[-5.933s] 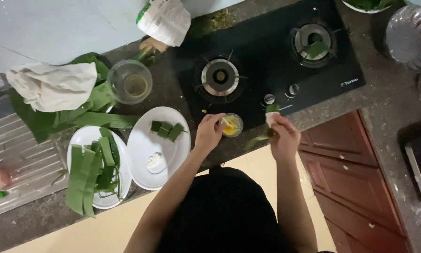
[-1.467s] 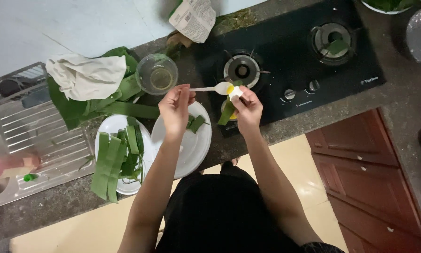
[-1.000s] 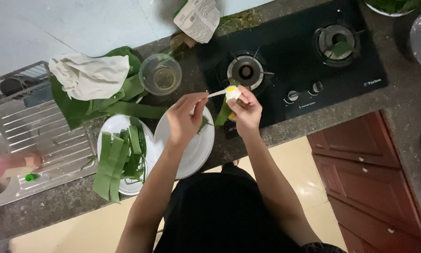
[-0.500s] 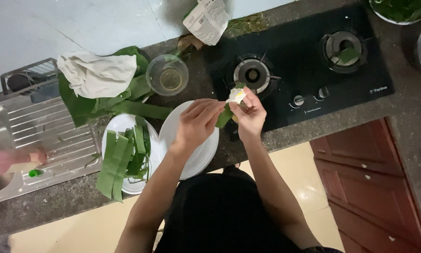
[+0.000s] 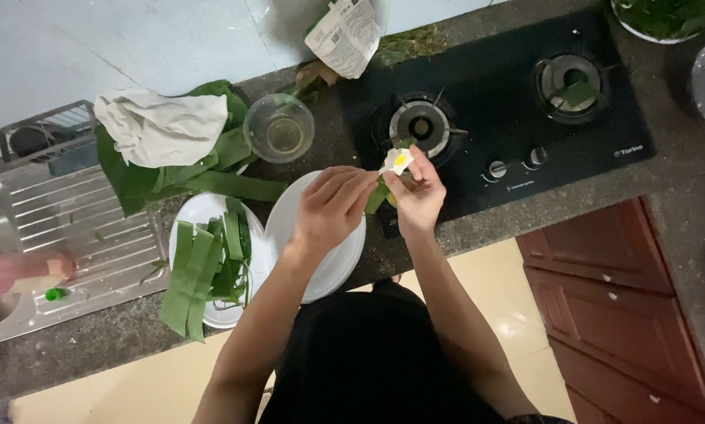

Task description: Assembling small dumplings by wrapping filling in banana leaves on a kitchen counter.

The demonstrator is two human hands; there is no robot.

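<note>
My right hand holds up a small green leaf wrap with white dough and a yellow filling on top, above the counter edge in front of the stove. My left hand is beside it, fingers curled and reaching toward the wrap's lower leaf; it hovers over a white plate. Whether the left fingers still hold a spoon is hidden. A second white plate to the left carries cut banana leaf strips.
A black two-burner gas stove lies ahead. A glass bowl stands left of it, next to large leaves and a white cloth. A steel sink drainer is at the left, brown cabinet doors at the right.
My left hand has drawn the spoon away from the wrap and come down over the white plate. My right hand keeps the filled wrap raised. The view has shifted slightly.
</note>
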